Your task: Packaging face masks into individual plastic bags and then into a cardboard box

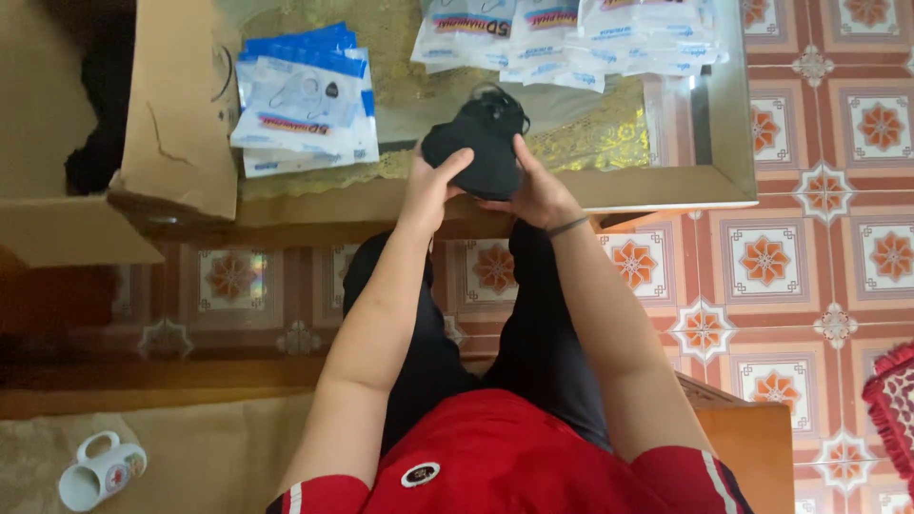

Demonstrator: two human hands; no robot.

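Observation:
Both my hands hold a stack of black face masks [481,145] with ear loops, just above the near edge of a glass-topped table [666,181]. My left hand [430,187] grips the stack's left side, thumb on top. My right hand [536,190] cups it from the right and below; a dark band circles that wrist. A pile of blue-and-white plastic mask packets [303,103] lies on the table to the left. More such packets [571,38] are spread along the table's far side.
An open cardboard box [176,105] stands at the table's left end. The floor is patterned red-and-white tile [809,257]. A white mug [100,471] lies at the lower left on a tan surface. A red mat's edge [895,409] shows at the right.

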